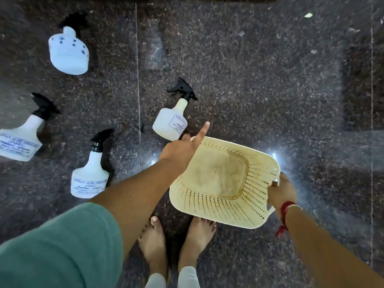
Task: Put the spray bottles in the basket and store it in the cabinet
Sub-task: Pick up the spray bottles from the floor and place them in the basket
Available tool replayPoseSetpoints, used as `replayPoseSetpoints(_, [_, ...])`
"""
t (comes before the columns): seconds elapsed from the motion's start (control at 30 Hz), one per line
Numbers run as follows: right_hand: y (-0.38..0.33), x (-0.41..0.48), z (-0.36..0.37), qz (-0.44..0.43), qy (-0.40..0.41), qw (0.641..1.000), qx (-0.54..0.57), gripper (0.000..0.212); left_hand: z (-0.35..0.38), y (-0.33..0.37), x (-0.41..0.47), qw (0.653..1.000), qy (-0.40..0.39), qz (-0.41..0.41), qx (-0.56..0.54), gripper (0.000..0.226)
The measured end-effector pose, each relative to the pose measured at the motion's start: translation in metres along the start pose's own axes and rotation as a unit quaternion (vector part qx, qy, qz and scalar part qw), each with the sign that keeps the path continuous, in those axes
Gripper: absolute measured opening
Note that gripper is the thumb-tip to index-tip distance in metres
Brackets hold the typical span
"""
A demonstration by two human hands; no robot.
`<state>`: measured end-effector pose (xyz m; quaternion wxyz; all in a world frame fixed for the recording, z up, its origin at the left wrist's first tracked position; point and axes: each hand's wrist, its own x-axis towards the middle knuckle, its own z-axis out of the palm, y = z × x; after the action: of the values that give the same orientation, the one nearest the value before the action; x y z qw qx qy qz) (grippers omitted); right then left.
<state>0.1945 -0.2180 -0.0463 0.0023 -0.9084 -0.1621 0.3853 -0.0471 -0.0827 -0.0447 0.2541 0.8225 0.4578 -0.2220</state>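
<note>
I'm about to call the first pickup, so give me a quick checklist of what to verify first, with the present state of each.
1. Basket held: ok, the right hand grips its rim.
2. Basket empty and open side up: ok, nothing lies inside.
3. Left hand free: ok, it holds nothing, index finger extended toward the nearest bottle.
4. Four bottles counted: ok, the nearest bottle, one near the left forearm, one at the left edge, one far left, all on the floor.
5. Trigger caps tight: cannot tell.
6. Cabinet ready: cannot tell, not in view.
</note>
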Motion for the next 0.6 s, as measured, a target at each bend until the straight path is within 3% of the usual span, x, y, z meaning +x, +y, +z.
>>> replayPoseSetpoints(0.4, [-0.061,-0.04,0.058,-0.114,-0.028,0.991,-0.07,0.041,0.041,-0.09,-0.084,0.971,0.022,-0.154,-0.179,0.094])
replayPoseSetpoints(0.6, [-0.084,-0.07,0.097,-0.165,-0.048,0.978,-0.118,0.026,0.067,-0.135,-0.119,0.968,0.015,-0.208,-0.138,0.103])
